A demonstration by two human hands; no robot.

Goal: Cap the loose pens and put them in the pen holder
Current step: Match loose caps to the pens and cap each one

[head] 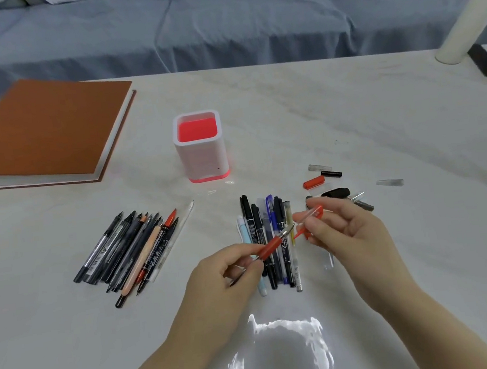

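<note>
Capping step: our left hand (230,273) pinched red pen (271,246), right hand (340,231) pinched its cap (316,212), tip just short. Next we needed alignment; pen holder (200,155) stood empty at 12 o'clock.

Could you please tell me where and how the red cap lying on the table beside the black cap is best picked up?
Pinch the red cap across its middle, coming down from above. It lies flat on the table, nothing over it, while the black cap sits close at one end, so an end-on approach looks less clean.
</note>
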